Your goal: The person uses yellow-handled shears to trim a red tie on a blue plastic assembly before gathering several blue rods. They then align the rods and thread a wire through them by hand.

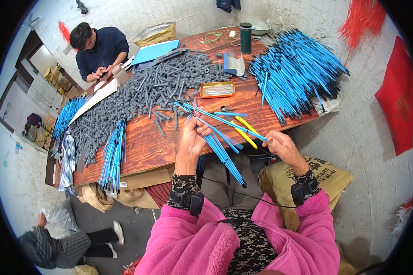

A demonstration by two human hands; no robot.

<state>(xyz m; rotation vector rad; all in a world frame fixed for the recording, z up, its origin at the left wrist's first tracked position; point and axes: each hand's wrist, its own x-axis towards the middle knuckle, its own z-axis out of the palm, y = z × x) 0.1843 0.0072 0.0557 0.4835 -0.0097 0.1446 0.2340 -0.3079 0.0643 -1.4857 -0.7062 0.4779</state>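
My left hand (192,137) is closed around a small bundle of thin blue rods (222,153) with dark ends, which slants down to the right over the table's front edge. Between finger and thumb, my right hand (283,145) pinches the right end of a single blue rod (236,124). That rod runs across to the fingers of my left hand. Yellow-handled pliers (247,133) lie just behind it on the table, partly covered. Farther back sits an orange-rimmed tray (202,96) of thin metal pins.
Grey plastic pieces (170,75) are heaped across the wooden table (147,153). Blue rods are piled at right (298,68) and front left (114,153). A dark green flask (245,39) stands at the back. One person (101,50) sits far left; another (69,245) is lower left.
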